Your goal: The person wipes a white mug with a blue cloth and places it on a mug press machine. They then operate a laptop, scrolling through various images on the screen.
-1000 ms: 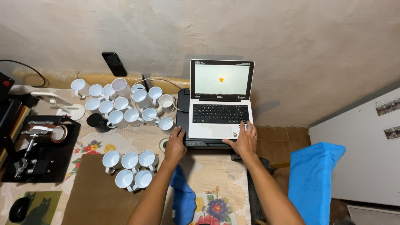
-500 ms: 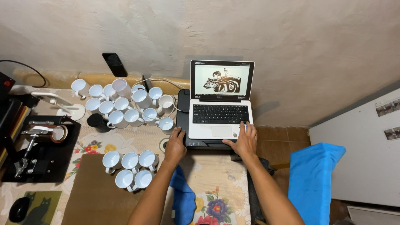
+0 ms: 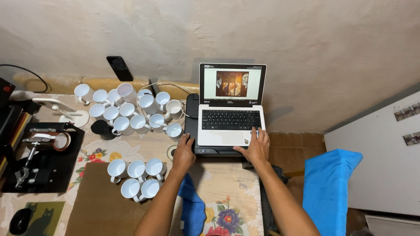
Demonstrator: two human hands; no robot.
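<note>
A white laptop [image 3: 230, 124] stands open on a black box-like device [image 3: 191, 122] at the table's right end, its screen showing a dark orange picture. My left hand [image 3: 183, 152] rests on the device's front left edge, fingers spread, holding nothing. My right hand [image 3: 256, 146] lies on the laptop's lower right corner, fingertips at the keyboard's edge near the touchpad. A blue cloth [image 3: 191, 207] lies on the table between my forearms.
Several white mugs [image 3: 131, 109] cluster at the back, several more [image 3: 138, 175] nearer me. A black mug press [image 3: 39, 155] sits left, a computer mouse [image 3: 19, 220] below it. A phone [image 3: 119, 68] leans on the wall. Blue fabric [image 3: 328, 188] hangs right of the table.
The laptop screen has changed twice, from a nearly blank white page to a drawing and now to a dark orange picture. Both hands have stayed where they were.
</note>
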